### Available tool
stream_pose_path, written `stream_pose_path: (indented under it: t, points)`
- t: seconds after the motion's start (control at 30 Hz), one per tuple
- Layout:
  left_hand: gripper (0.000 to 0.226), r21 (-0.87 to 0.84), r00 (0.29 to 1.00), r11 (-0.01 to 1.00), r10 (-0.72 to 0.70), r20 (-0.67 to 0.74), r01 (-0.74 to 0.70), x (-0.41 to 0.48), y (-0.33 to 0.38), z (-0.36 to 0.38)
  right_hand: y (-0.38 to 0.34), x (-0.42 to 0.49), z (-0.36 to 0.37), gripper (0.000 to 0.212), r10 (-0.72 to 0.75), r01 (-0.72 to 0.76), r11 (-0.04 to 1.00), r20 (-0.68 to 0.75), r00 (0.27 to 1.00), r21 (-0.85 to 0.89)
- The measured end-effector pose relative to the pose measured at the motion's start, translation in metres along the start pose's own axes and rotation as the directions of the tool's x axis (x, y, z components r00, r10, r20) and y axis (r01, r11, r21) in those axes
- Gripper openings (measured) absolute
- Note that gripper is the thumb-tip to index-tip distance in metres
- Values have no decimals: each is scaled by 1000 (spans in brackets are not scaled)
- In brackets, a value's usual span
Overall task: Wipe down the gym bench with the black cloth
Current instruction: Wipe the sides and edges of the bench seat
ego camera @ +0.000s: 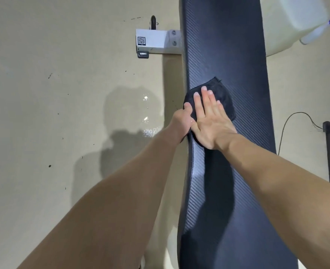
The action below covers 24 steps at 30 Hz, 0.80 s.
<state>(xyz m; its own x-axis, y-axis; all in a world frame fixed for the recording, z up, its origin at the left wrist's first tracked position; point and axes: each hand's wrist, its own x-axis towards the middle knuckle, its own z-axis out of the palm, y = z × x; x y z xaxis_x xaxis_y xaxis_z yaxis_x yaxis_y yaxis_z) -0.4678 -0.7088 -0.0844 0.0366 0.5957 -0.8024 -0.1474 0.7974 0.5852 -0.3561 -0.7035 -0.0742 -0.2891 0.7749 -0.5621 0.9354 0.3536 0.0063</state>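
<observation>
Flat on the bench (237,55), near its left edge, lies the black cloth (223,98); the right hand (210,125) presses it with fingers spread, while the left hand (182,121) grips the edge.

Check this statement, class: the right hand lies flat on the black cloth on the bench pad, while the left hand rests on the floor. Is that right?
Not quite. In the head view the left hand grips the near edge of the bench pad beside the black cloth, not the floor. The right hand does lie flat on the cloth.
</observation>
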Motion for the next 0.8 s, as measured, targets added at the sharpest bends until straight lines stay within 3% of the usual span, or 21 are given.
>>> stream_pose_path:
  t: [0.13, 0.4, 0.53, 0.7, 0.8]
  points:
    - [42, -94, 997, 994, 55, 48, -50, -12, -24, 0, -3, -13, 5, 68, -8, 8, 1000, 16, 1000, 8]
    - [58, -30, 994, 995, 99, 36, -98, -79, -121, 22, -15, -119, 61, 67, -20, 16, 999, 106, 994, 39]
    - [67, 79, 993, 990, 121, 2, -121, -102, -146, 25, -22, -165, 87, 69, -15, 10, 999, 146, 989, 32]
    - [55, 285, 982, 947, 175, -66, -149, -102, -141, 27, -18, -163, 89, 71, -27, 22, 999, 139, 990, 39]
    - [52, 310, 982, 939, 176, -61, -149, -82, -128, 27, -8, -139, 78, 70, -15, 11, 999, 104, 994, 43]
